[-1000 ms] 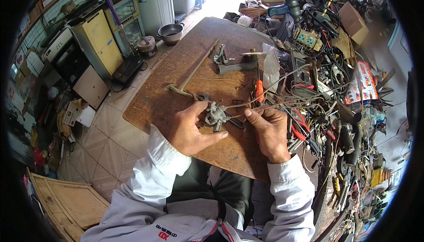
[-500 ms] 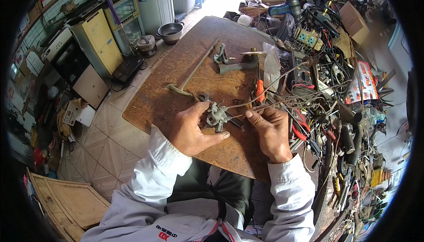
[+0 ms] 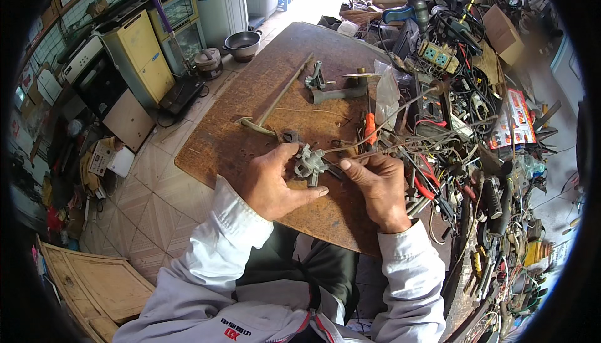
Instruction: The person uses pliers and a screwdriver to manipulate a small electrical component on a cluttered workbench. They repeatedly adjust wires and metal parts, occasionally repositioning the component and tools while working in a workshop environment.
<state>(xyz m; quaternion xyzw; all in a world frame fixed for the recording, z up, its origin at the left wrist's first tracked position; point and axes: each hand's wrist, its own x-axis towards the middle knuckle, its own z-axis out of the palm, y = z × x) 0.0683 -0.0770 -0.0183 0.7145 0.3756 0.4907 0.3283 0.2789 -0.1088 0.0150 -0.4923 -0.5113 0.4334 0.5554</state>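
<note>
My left hand [image 3: 268, 183] is closed round a grey cast-metal fitting [image 3: 310, 165] with several stubby projections, just above the wooden tabletop. My right hand [image 3: 380, 185] pinches a thin brown metal tube or wire [image 3: 410, 145] whose near end reaches the fitting. A second thin tube [image 3: 400, 107] runs from near the fitting up to the right. Just beyond my right hand lies a screwdriver with an orange handle [image 3: 370, 128]. Farther up the table are a long-handled hammer [image 3: 289, 89], a small metal bracket-like part [image 3: 317, 76] and a grey pipe piece [image 3: 338, 94] with a disc.
The worn wooden table [image 3: 219, 133] has a dense heap of tools, cables and pliers [image 3: 429, 183] along its right side. A clear plastic bag [image 3: 387, 89] lies at the heap's edge. Left of the table, a black pan [image 3: 242, 45] and a pot [image 3: 208, 62] stand on the tiled floor.
My right hand has shifted slightly left, its thumb closer to the fitting. The left hand and fitting have hardly moved.
</note>
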